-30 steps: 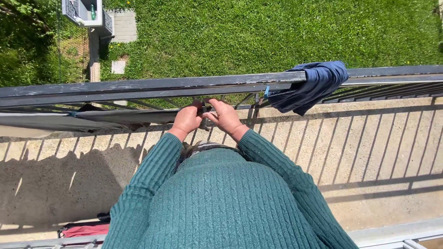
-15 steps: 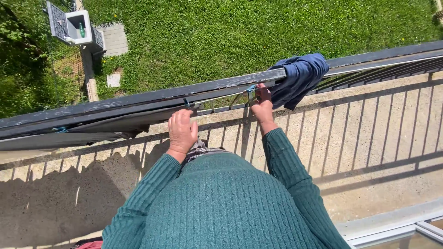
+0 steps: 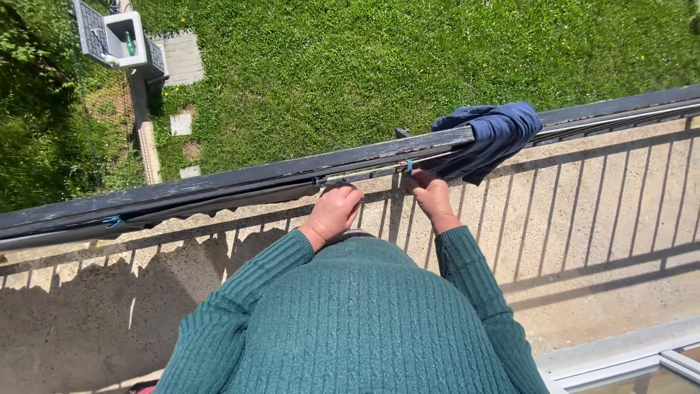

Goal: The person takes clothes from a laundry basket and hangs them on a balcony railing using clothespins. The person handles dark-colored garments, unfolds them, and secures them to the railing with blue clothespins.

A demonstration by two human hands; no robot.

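Both hands work under the railing (image 3: pixel 219 186): right hand (image 3: pixel 432 195) pinches a blue peg (image 3: pixel 409 167) beside the navy garment (image 3: pixel 490 135); left hand (image 3: pixel 334 211) curls closed around the clothesline (image 3: pixel 364 174), its contents hidden. Pegging seems underway; steady alignment comes next.

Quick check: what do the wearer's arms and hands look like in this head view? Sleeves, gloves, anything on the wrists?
Both arms are in long sleeves of a teal-green knit sweater with a ribbed, cable-like texture, ending in ribbed cuffs at the wrists. The left hand and right hand are bare: no gloves. No watch, ring or bracelet shows from this angle. The same sweater covers the torso.
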